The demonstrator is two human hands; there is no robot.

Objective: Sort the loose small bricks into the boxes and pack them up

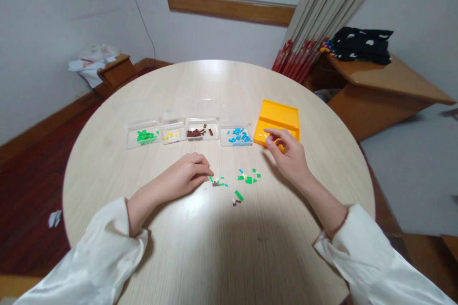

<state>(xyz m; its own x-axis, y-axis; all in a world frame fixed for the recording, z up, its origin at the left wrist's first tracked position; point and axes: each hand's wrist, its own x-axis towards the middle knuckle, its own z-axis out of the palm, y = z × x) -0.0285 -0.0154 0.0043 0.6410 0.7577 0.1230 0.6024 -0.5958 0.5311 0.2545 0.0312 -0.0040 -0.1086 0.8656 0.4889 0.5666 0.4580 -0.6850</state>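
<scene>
My right hand hovers at the yellow box, whose lid is tipped back. Its thumb and index finger are slightly apart near tiny whitish pieces in the box. On the table, my left hand rests with its fingers curled and pressed together. Their tips touch the edge of a small cluster of green, brown, white and blue toy bricks; whatever lies between them is hidden. Just right is a second cluster of mostly green bricks. Nearer to me lie a long green brick and small brown bricks.
Clear containers stand in a row: green bricks, yellow bricks, brown bricks and blue bricks. All stand on a round pale table. Behind it are a window and a curtain; a wooden cabinet is at right.
</scene>
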